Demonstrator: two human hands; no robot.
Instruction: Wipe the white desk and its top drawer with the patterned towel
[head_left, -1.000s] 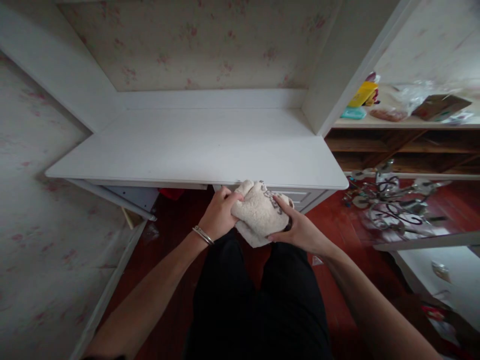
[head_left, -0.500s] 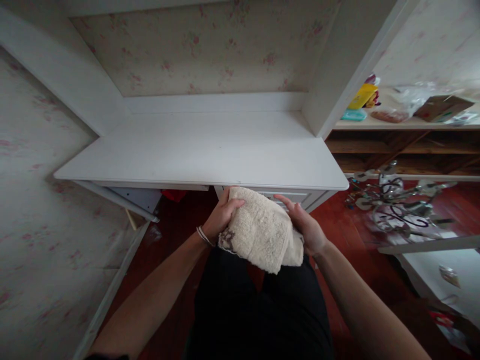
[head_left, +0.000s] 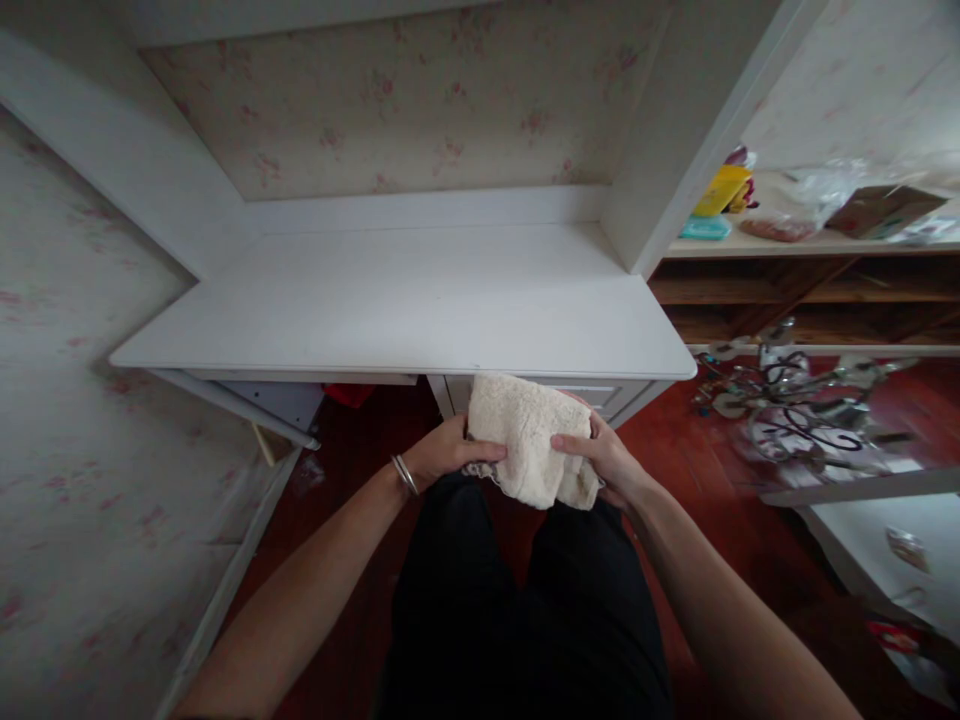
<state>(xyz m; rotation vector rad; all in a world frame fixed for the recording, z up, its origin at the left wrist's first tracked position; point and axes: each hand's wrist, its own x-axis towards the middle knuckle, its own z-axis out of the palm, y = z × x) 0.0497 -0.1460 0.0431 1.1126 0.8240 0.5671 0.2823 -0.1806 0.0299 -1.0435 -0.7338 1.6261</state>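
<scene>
A cream, fluffy towel (head_left: 525,435) is held folded between both hands just below the front edge of a white desk (head_left: 420,300). My left hand (head_left: 446,455), with a metal bangle at the wrist, grips the towel's left side, thumb across its front. My right hand (head_left: 604,455) pinches the right side, thumb on top. Both hands hover over my legs in black trousers (head_left: 525,600).
A white drawer unit (head_left: 600,395) sits under the desk's right part. A black metal chandelier (head_left: 795,410) lies on the red wooden floor to the right. A wooden shelf (head_left: 810,245) at the far right bears boxes, bags and a yellow item. Floral wallpaper walls stand left and behind.
The towel went from a bunched ball to spread out, and is now folded narrower and held upright. Both hands shifted slightly closer to my body.
</scene>
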